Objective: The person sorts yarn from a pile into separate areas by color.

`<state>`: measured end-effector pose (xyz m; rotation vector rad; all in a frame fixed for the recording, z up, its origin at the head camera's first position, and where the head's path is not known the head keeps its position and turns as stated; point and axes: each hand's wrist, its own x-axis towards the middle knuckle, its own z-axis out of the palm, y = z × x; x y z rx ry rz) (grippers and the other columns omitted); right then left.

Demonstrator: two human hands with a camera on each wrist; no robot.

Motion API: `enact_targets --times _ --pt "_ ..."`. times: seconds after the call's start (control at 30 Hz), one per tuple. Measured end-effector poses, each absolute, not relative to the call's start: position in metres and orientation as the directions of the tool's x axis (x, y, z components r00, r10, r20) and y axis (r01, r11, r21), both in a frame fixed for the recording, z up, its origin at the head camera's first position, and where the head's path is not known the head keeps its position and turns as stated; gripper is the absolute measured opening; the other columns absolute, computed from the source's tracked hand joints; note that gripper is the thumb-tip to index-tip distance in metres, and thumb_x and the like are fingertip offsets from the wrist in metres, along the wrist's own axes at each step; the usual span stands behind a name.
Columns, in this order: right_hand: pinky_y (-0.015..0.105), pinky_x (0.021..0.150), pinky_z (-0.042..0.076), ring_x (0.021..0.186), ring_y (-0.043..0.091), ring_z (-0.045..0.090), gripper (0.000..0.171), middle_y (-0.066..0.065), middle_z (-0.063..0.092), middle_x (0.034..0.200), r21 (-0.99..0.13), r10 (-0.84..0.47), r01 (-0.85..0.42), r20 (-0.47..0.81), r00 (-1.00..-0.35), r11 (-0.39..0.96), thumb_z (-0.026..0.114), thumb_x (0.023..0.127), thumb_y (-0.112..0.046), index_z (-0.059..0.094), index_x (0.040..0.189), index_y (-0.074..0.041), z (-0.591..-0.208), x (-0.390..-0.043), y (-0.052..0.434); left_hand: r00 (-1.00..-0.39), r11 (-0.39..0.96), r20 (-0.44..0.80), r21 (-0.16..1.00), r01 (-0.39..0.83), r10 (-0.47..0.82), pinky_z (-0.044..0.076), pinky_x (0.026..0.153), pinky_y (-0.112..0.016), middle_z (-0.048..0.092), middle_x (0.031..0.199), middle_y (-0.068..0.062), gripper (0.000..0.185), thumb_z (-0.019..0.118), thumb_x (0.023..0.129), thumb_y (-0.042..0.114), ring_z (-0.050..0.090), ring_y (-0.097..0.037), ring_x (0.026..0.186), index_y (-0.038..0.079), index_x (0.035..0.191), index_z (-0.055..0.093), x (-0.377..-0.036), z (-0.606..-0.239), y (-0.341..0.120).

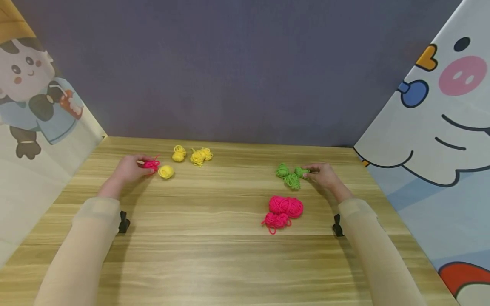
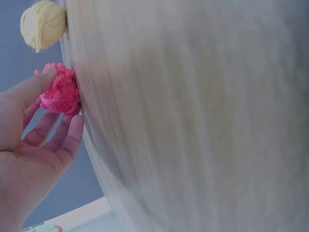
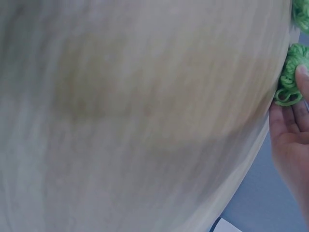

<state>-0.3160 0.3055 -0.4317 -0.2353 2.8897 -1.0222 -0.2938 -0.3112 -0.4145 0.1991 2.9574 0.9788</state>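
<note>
My left hand (image 1: 142, 166) pinches a small pink yarn ball (image 1: 152, 164) on the wooden table (image 1: 214, 255). In the left wrist view the thumb and fingers (image 2: 72, 135) close round this pink ball (image 2: 60, 92). A yellow yarn ball (image 1: 166, 171) (image 2: 43, 24) lies just right of it. My right hand (image 1: 311, 172) holds the rightmost of three green yarn bundles (image 1: 301, 171). In the right wrist view a fingertip (image 3: 303, 72) lies on that green bundle (image 3: 288, 84). The other green bundles (image 1: 287, 176) lie touching it on the left.
Two loose yellow yarn bundles (image 1: 193, 155) lie behind the left hand. Two pink yarn bundles (image 1: 284, 211) lie in front of the green ones. Cartoon-printed panels (image 1: 432, 140) wall both sides, and a dark wall (image 1: 237, 72) closes the back.
</note>
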Motion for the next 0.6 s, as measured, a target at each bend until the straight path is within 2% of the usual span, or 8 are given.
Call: enact_targets --times 0.23,0.4,0.5,0.6 --pt "0.046 0.089 0.051 0.113 0.037 0.056 0.033 0.021 0.059 0.125 -0.634 -0.175 -0.132 -0.005 -0.985 0.762 0.065 0.089 -0.014 0.063 0.121 -0.003 -0.432 -0.317 0.305 -0.992 0.799 0.043 0.589 0.122 0.119 0.053 0.079 -0.046 0.058 0.113 -0.029 0.041 0.07 0.084 0.017 0.06 -0.042 0.097 -0.006 0.116 0.058 -0.29 -0.413 -0.311" --pt "0.046 0.09 0.051 0.115 0.038 0.055 0.033 0.022 0.058 0.126 -0.647 -0.175 -0.12 -0.021 -0.984 0.753 0.065 0.09 -0.013 0.063 0.121 -0.003 -0.431 -0.317 0.305 -0.993 0.79 0.052 0.602 0.113 0.102 0.054 0.074 -0.037 0.06 0.109 -0.028 0.041 0.07 0.084 0.018 0.061 -0.041 0.097 -0.006 0.116 0.058 -0.284 -0.407 -0.308" --pt "0.047 0.091 0.05 0.115 0.038 0.055 0.033 0.022 0.057 0.127 -0.648 -0.181 -0.12 -0.028 -0.983 0.752 0.064 0.09 -0.012 0.062 0.122 -0.002 -0.43 -0.316 0.306 -0.995 0.79 0.057 0.604 0.104 0.087 0.052 0.069 -0.029 0.06 0.108 -0.028 0.041 0.07 0.085 0.019 0.061 -0.04 0.097 -0.005 0.116 0.059 -0.28 -0.403 -0.306" --pt "0.047 0.093 0.049 0.116 0.037 0.054 0.034 0.021 0.057 0.128 -0.651 -0.185 -0.12 -0.032 -0.982 0.75 0.063 0.09 -0.011 0.061 0.123 -0.002 -0.43 -0.316 0.307 -0.996 0.792 0.062 0.604 0.09 0.065 0.048 0.068 -0.026 0.061 0.107 -0.028 0.043 0.07 0.085 0.021 0.061 -0.038 0.096 -0.005 0.117 0.059 -0.276 -0.398 -0.303"
